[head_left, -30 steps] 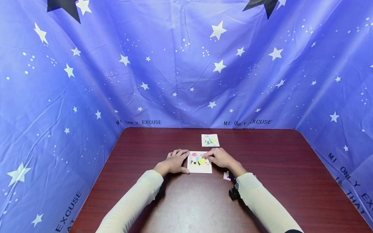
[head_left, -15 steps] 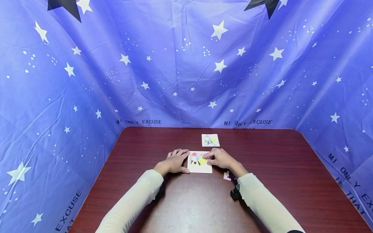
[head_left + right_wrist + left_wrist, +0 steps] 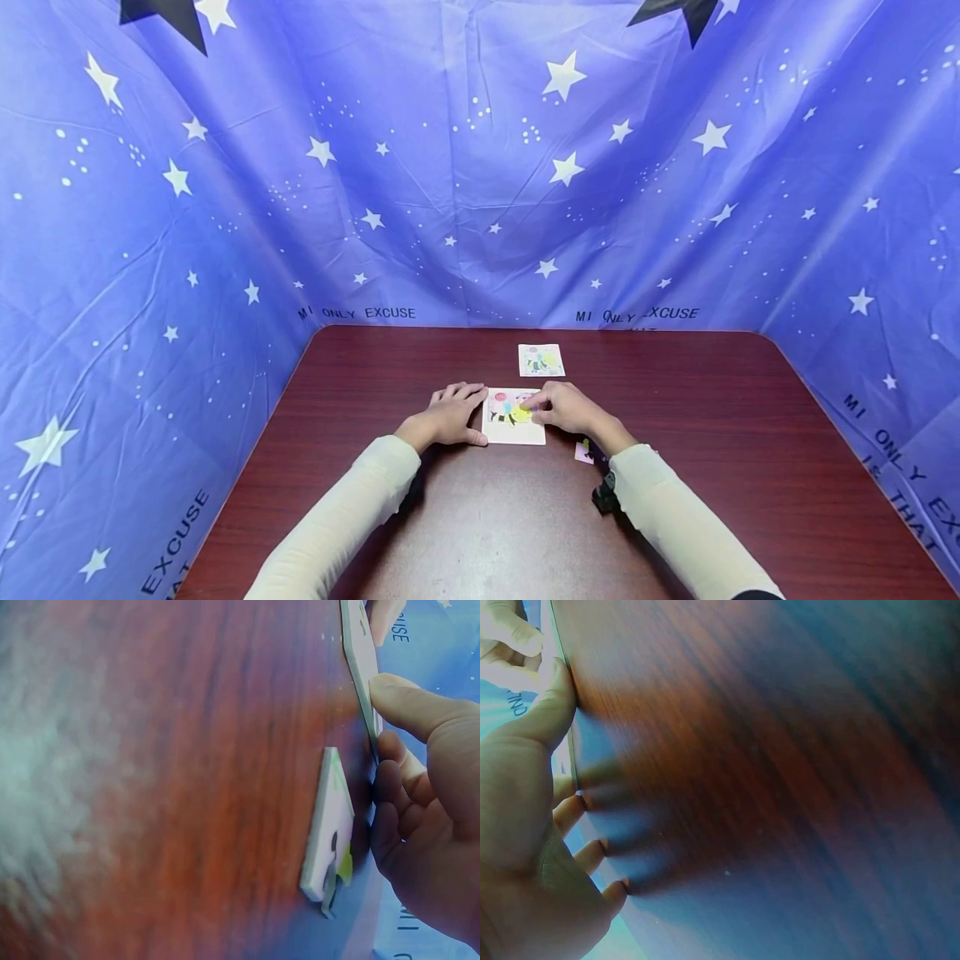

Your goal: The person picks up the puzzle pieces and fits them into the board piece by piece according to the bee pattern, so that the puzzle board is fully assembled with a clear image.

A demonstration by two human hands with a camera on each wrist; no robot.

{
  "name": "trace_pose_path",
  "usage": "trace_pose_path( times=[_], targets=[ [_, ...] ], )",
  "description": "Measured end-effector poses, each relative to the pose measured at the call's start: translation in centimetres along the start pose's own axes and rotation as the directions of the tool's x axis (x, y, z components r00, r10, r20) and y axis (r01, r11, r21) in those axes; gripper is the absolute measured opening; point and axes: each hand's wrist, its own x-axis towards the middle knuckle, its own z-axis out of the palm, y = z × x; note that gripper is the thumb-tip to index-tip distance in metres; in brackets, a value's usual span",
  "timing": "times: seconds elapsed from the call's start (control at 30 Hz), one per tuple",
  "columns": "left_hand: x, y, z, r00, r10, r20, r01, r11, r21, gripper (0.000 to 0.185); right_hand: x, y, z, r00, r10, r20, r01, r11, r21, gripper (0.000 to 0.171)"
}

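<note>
Puzzle board partly filled, loose piece still lying off it

The left hand lay flat with relaxed fingers, its thumb against the left edge of the square white picture puzzle board. Right of it, the right hand had curled fingers pressing a yellow piece onto the board's bee picture. By that wrist, a small pink-and-white loose puzzle piece waited on the dark red wooden table, so the work looked unfinished.

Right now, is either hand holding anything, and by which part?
Right hand pinches a puzzle piece over the puzzle board; the place of hold cannot be told. Left hand only steadies the board's left edge.
</note>
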Motion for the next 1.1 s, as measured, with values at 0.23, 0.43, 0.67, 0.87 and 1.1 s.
trace_pose_path(
  times=[0.23,0.43,0.67,0.87,1.1],
  targets=[
    [-0.1,-0.1,-0.1,1.000,0.000,-0.002,0.000,1.000,-0.009,0.097,0.1,0.0,0.2,1.000,0.005,0.002,-0.005,1.000,-0.012,0.025],
    [0.1,-0.3,0.2,1.000,0.002,-0.005,-0.002,1.000,0.009,0.097,-0.1,-0.2,0.1,1.000,-0.008,-0.005,0.008,0.999,-0.039,0.026],
    [0.0,-0.1,0.0,1.000,0.003,0.002,-0.003,1.000,0.004,0.098,-0.9,0.0,-0.7,0.999,-0.027,-0.032,0.027,1.000,0.000,0.026],
    [-0.1,0.0,-0.2,1.000,0.005,0.001,-0.005,1.000,-0.001,0.098,-2.0,0.3,-1.7,0.999,-0.029,-0.041,0.029,0.999,-0.014,0.027],
    [0.0,-0.2,0.0,1.000,0.009,-0.004,-0.009,1.000,0.004,0.098,-3.6,0.7,-2.3,0.999,-0.004,-0.047,0.003,0.999,-0.032,0.026]
  ],
)
